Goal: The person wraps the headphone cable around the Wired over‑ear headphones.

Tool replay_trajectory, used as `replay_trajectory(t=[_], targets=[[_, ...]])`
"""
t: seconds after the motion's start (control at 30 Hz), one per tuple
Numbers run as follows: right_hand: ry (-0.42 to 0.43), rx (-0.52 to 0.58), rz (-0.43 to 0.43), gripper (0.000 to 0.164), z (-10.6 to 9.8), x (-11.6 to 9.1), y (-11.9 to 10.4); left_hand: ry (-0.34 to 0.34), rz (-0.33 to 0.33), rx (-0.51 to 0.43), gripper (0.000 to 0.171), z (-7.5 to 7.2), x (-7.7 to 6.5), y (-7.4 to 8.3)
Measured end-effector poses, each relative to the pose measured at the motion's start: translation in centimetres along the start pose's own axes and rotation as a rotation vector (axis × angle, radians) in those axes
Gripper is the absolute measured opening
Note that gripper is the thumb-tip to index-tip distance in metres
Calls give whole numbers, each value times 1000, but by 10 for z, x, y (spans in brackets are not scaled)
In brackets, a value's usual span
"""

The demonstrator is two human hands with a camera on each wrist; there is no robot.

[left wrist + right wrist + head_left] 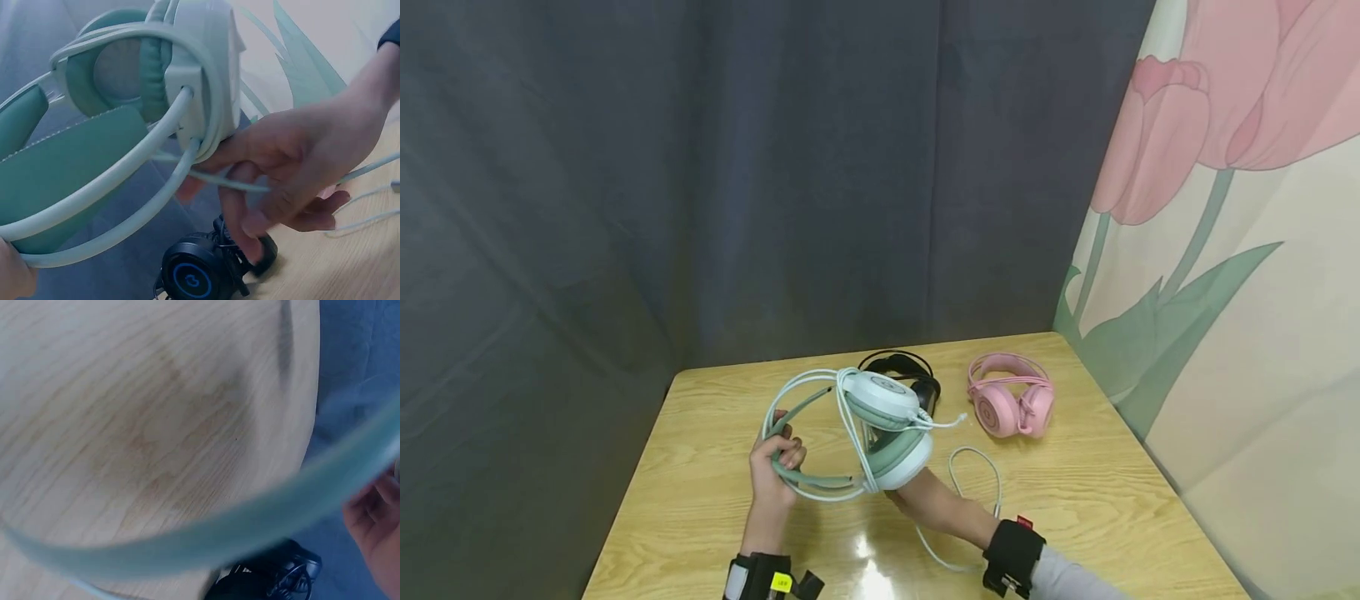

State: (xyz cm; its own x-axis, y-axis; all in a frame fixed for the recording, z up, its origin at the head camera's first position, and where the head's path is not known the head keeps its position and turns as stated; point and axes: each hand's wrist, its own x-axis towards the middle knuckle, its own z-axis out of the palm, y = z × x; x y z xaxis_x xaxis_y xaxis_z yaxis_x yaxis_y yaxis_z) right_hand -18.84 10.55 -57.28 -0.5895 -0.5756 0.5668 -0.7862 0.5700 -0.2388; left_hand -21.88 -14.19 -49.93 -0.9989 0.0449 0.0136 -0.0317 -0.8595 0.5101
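Observation:
A pair of white and green over-ear headphones is held up above the table, tilted sideways with both ear cups to the right. My left hand grips the headband, fingers curled round it. Beside the lower ear cup is my right hand, partly hidden behind that cup in the head view. In the left wrist view the right hand has bent fingers round the pale headphone cable, which runs through it. Loops of cable wrap the headphones. A blurred pale green cable crosses the right wrist view.
Black headphones lie on the wooden table behind the held pair. Pink headphones with their cable bundled stand at the back right. Loose white cable trails over the table by the right wrist. A dark curtain hangs behind.

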Motion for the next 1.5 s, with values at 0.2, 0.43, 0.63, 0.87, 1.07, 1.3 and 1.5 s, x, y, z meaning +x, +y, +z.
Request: replay_trajectory(t=[0.2,0.43,0.63,0.87,1.07,1.3,1.5], targets=[[-147,-16,57,9,-6,4,-15,104,77,128,42,1,0,-1],[-182,61,97,22,-13,15,-18,214,80,102,42,-1,1,-1],[-257,-2,78,6,-14,19,-20,238,87,111,41,0,1,-1],[-272,-5,-26,25,-22,19,-19,323,252,356,41,-3,1,3],[-239,43,-34,16,-33,13,-12,367,355,583,43,-11,-3,9],[-206,51,-4,13,-42,9,-4,351,363,711,41,-16,-11,14],[-146,43,-15,10,-60,8,4,312,382,742,40,-16,-12,22]])
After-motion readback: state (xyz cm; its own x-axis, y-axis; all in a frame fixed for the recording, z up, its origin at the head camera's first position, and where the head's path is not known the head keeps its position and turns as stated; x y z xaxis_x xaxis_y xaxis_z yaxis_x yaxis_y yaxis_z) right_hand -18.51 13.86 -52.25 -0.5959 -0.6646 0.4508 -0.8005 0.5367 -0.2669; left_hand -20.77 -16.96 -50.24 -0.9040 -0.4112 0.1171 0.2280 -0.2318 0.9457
